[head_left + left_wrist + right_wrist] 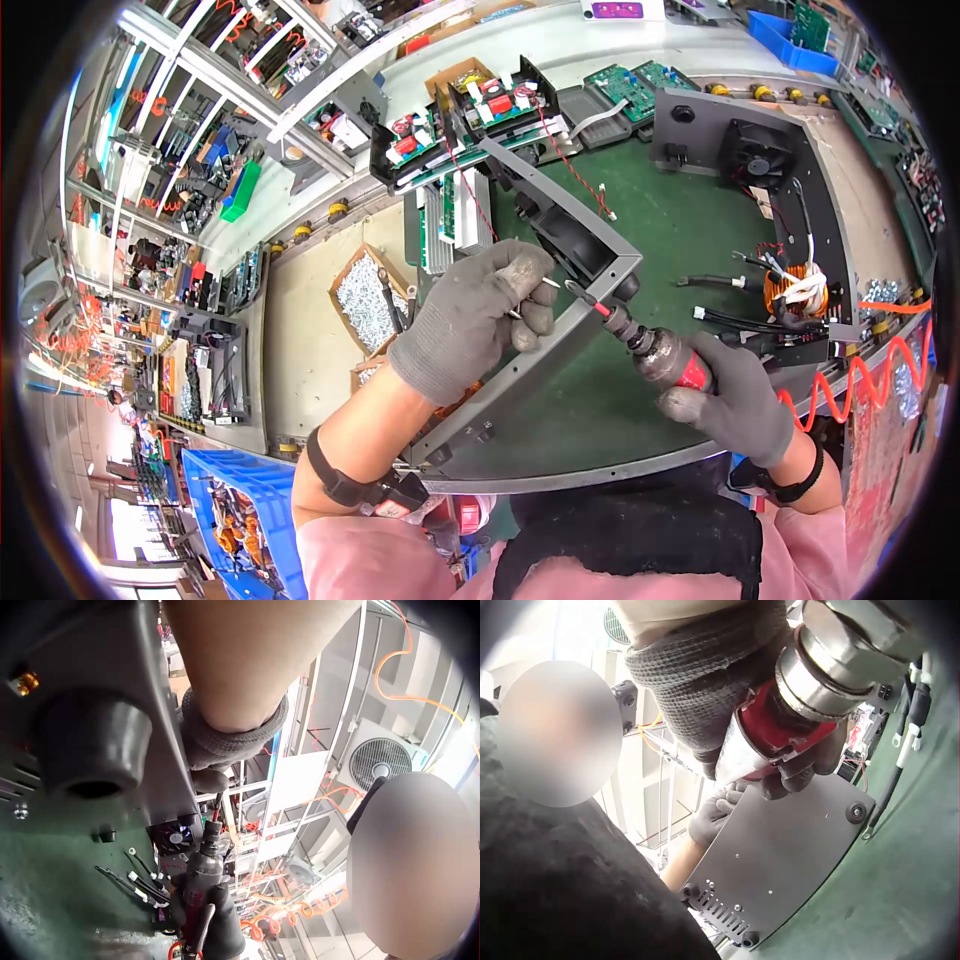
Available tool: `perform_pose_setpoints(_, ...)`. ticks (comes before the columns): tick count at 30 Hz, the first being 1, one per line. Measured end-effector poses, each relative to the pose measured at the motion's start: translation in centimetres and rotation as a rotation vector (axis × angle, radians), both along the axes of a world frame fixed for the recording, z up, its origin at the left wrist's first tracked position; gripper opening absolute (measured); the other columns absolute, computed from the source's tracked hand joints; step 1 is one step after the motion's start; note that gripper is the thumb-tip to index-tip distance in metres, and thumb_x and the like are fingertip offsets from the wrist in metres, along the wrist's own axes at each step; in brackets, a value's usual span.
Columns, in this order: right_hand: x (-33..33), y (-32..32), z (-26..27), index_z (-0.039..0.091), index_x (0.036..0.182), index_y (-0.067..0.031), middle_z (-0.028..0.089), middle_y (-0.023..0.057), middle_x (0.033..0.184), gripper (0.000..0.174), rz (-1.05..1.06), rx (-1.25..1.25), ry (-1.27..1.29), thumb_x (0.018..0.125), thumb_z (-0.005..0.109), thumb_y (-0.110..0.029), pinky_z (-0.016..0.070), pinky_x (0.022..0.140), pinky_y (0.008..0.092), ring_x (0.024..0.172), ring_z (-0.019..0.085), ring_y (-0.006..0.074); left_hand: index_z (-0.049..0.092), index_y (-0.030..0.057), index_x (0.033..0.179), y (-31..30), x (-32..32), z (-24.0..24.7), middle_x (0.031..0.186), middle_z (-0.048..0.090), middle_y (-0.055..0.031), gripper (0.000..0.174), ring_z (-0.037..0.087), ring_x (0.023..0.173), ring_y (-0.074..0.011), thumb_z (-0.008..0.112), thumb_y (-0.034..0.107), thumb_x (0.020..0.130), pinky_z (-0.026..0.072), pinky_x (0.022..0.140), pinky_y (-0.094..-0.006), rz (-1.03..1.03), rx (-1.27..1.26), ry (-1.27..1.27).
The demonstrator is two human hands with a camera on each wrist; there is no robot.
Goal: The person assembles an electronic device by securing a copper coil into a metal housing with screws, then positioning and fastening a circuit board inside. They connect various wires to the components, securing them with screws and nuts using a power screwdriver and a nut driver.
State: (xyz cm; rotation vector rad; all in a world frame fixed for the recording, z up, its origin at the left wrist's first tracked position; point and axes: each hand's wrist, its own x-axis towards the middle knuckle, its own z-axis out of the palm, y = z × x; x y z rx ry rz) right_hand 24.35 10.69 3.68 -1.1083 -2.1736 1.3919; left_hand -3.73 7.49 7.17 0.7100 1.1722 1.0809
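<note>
In the head view a gloved left hand (475,318) pinches a small screw between thumb and fingertips, beside the corner of a dark metal case (545,350). The gloved right hand (735,395) grips a red and black power screwdriver (665,358), its bit pointing at the case corner near the left fingertips. The left wrist view shows the screwdriver (202,870) below the left hand (210,757), with the case (150,765) at the left. In the right wrist view the right hand (705,690) is curled round the red screwdriver body (769,731), above the case's flat side (780,855).
A cardboard box of screws (365,305) lies left of the case. Circuit boards (620,95) stand behind. At the right are a panel with a fan (757,155), a copper coil (790,290) and a coiled orange hose (850,395). A blue crate (245,480) sits lower left.
</note>
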Motion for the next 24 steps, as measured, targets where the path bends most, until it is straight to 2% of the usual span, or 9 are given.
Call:
perform_pose_setpoints(3,-0.2,0.3,-0.3,0.061,0.100,-0.0028,0.059,0.0130,0.066,0.046,0.010,0.059,0.019,0.077,0.077,-0.039,0.0480,0.060,0.0366,0.061,0.062,0.0285,0.053,-0.0005,0.111,0.1,-0.1,-0.5,0.087,0.058,-0.0078,0.033,0.056,0.069,-0.0114,0.063,0.025,0.094,0.0463,0.057,-0.0226,0.000,0.031,-0.077)
perform_pose_setpoints(10,-0.1,0.2,-0.2,0.061,0.099,-0.0030,0.059,0.0135,0.064,0.048,-0.004,0.075,0.002,0.077,0.077,-0.043,0.0476,0.058,0.0376,0.060,0.063,0.0299,0.053,-0.0005,0.112,0.3,0.5,0.0,0.089,0.060,-0.0104,0.028,0.057,0.067,-0.0122,0.062,0.020,0.094,0.0475,0.059,-0.0226,-0.030,0.090,-0.020)
perform_pose_setpoints(12,-0.1,0.3,-0.1,0.060,0.098,-0.0031,0.059,0.0134,0.064,0.048,-0.005,0.085,-0.038,0.078,0.077,-0.043,0.0478,0.057,0.0371,0.060,0.063,0.0296,0.053,0.0004,0.110,0.4,1.4,0.2,0.087,0.060,-0.0101,0.028,0.057,0.065,-0.0115,0.063,0.021,0.094,0.0469,0.056,-0.0216,0.127,0.067,-0.076)
perform_pose_setpoints(13,-0.1,0.3,-0.1,0.060,0.098,-0.0031,0.059,0.0134,0.064,0.048,-0.008,0.085,-0.037,0.078,0.077,-0.043,0.0478,0.057,0.0371,0.060,0.063,0.0296,0.053,0.0004,0.110,0.3,1.3,0.2,0.087,0.060,-0.0101,0.028,0.057,0.065,-0.0115,0.063,0.021,0.094,0.0469,0.056,-0.0216,0.124,0.067,-0.076)
perform_pose_setpoints(15,-0.2,0.2,-0.1,0.060,0.097,-0.0037,0.060,0.0128,0.065,0.047,-0.002,0.101,0.018,0.078,0.076,-0.043,0.0482,0.057,0.0367,0.060,0.064,0.0289,0.053,0.0011,0.108,0.2,0.9,0.1,0.085,0.060,-0.0089,0.031,0.053,0.057,-0.0102,0.062,0.028,0.095,0.0421,0.047,-0.0214,0.041,0.027,0.075)
perform_pose_setpoints(16,-0.3,0.2,-0.2,0.060,0.097,-0.0037,0.060,0.0128,0.065,0.047,-0.003,0.102,0.019,0.078,0.076,-0.043,0.0482,0.057,0.0367,0.060,0.064,0.0289,0.053,0.0011,0.108,0.1,0.9,0.3,0.085,0.060,-0.0089,0.031,0.053,0.057,-0.0102,0.062,0.028,0.095,0.0421,0.047,-0.0214,0.041,0.028,0.076)
perform_pose_setpoints(18,-0.6,0.0,-0.2,0.059,0.097,-0.0038,0.060,0.0123,0.065,0.047,0.007,0.085,0.066,0.079,0.076,-0.043,0.0483,0.058,0.0364,0.061,0.064,0.0283,0.053,0.0015,0.107,-0.2,0.8,0.8,0.078,0.059,-0.0069,0.036,0.047,0.052,-0.0088,0.059,0.035,0.096,0.0357,0.041,-0.0222,-0.003,0.017,0.171)
perform_pose_setpoints(21,-0.8,-0.3,0.3,0.059,0.099,-0.0040,0.060,0.0120,0.064,0.047,0.030,0.076,0.021,0.079,0.075,-0.044,0.0484,0.057,0.0366,0.061,0.065,0.0279,0.053,0.0021,0.108,-0.3,1.0,0.7,0.070,0.056,-0.0045,0.040,0.044,0.048,-0.0076,0.057,0.040,0.096,0.0311,0.039,-0.0221,0.019,0.055,0.180)
perform_pose_setpoints(24,-1.0,-0.4,0.3,0.059,0.099,-0.0040,0.060,0.0123,0.064,0.047,0.022,0.086,0.021,0.080,0.075,-0.044,0.0484,0.057,0.0370,0.061,0.065,0.0296,0.052,0.0030,0.107,-0.4,1.3,0.9,0.069,0.055,-0.0040,0.039,0.044,0.049,-0.0078,0.058,0.040,0.096,0.0321,0.041,-0.0219,0.069,0.070,0.136)
